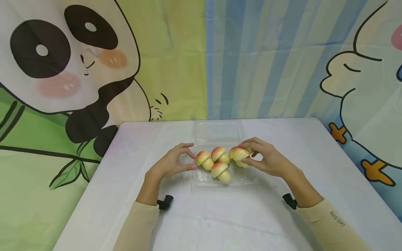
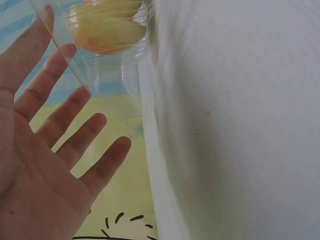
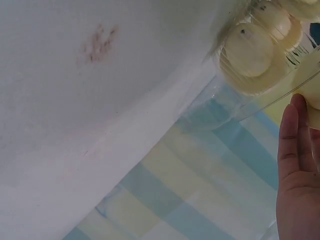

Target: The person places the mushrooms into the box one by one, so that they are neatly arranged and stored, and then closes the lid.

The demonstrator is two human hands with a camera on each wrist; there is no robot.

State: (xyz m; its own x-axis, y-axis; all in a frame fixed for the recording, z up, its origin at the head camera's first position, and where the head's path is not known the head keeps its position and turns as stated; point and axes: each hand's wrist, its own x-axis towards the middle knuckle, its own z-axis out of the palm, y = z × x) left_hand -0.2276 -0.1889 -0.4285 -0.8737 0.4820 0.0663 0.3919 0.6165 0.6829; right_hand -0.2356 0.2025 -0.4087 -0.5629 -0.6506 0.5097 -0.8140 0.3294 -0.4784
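A clear plastic clamshell box lies on the table with its lid folded back. Inside are several yellow mushroom-shaped pieces with reddish caps, among them a front mushroom and a left mushroom. My right hand pinches another mushroom between thumb and fingers at the box's right side; a further cap shows just beside it. At the left wall, my left hand touches or nearly touches the box. Its fingers are spread and fairly straight in the left wrist view, holding nothing.
A white-covered table carries the box. Behind it hangs a printed cloth with a panda, stripes and a white cartoon figure. Black camera mounts sit at both wrists.
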